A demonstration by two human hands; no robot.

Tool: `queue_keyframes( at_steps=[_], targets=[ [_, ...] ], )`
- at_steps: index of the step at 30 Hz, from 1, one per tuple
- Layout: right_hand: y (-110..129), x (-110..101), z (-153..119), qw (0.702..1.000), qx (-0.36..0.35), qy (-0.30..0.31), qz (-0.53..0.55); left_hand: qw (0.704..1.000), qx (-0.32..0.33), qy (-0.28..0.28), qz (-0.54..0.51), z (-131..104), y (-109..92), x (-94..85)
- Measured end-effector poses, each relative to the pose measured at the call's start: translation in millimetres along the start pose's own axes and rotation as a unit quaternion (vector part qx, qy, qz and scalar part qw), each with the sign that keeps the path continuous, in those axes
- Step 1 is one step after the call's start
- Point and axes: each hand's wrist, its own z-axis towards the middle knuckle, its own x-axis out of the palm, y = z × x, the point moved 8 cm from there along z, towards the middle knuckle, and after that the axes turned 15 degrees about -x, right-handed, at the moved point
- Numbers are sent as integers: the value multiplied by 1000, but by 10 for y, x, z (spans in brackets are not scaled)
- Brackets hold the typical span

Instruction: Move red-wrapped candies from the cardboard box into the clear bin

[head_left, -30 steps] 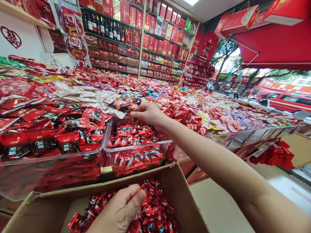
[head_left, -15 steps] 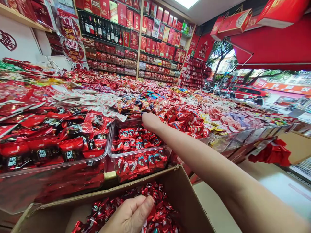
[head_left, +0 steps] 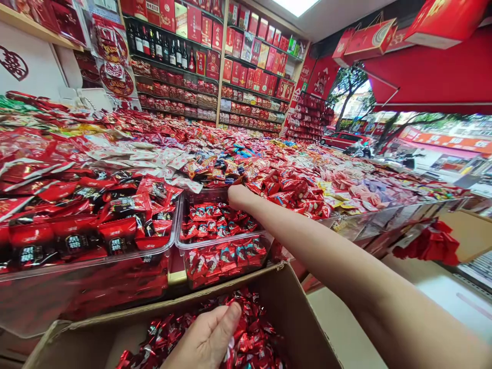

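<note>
My left hand (head_left: 211,333) is inside an open cardboard box (head_left: 303,318), low in the view. Its thumb lies over red wrapped candies (head_left: 251,341), and the fingers curl round some of them, partly hidden underneath. My right arm stretches across from the lower right. At its end my right hand (head_left: 239,197) dips into the back of a clear plastic bin (head_left: 223,242) of small red-and-blue wrapped candies (head_left: 215,225). The fingers there are out of sight behind the wrist, so what they touch does not show.
Left of the bin stands a wider clear bin with larger red-and-black packets (head_left: 115,236). Heaps of assorted sweets (head_left: 269,159) spread behind. Shelves (head_left: 221,61) with bottles and red boxes line the back wall. A red awning (head_left: 430,77) and street lie right.
My right hand has shifted very slightly right and down at the back of the bin. My left hand stays in the box with little movement. Outside, the red car has moved left.
</note>
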Motion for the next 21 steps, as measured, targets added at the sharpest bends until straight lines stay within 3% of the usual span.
queue_keyframes(
  at_steps=[3,5,7,9,11,13,15,18,21],
  targets=[
    [161,-321,-263,998,-12,-66,15,998,-2,-23,-64,-38,-35,-95],
    [375,-531,-586,989,-41,-136,39,992,15,-36,-118,-100,-117,-180],
    [647,-649,-998,956,-102,-235,142,982,44,-74,-170,-173,-211,-318],
    [823,-495,-1344,893,-120,-269,339,970,82,-131,-188,-237,-290,-472],
    [1011,-132,-1510,799,-133,-222,543,965,107,-167,-173,-252,-323,-557],
    [1142,236,-1542,684,-117,-175,699,968,108,-158,-164,-204,-300,-550],
    [1162,500,-1497,590,-82,-164,787,970,96,-135,-175,-146,-244,-504],
    [1088,716,-1425,512,-36,-154,844,970,85,-132,-183,-121,-199,-446],
    [969,788,-1432,450,-8,-154,879,968,64,-152,-191,-138,-184,-407]
  ],
)
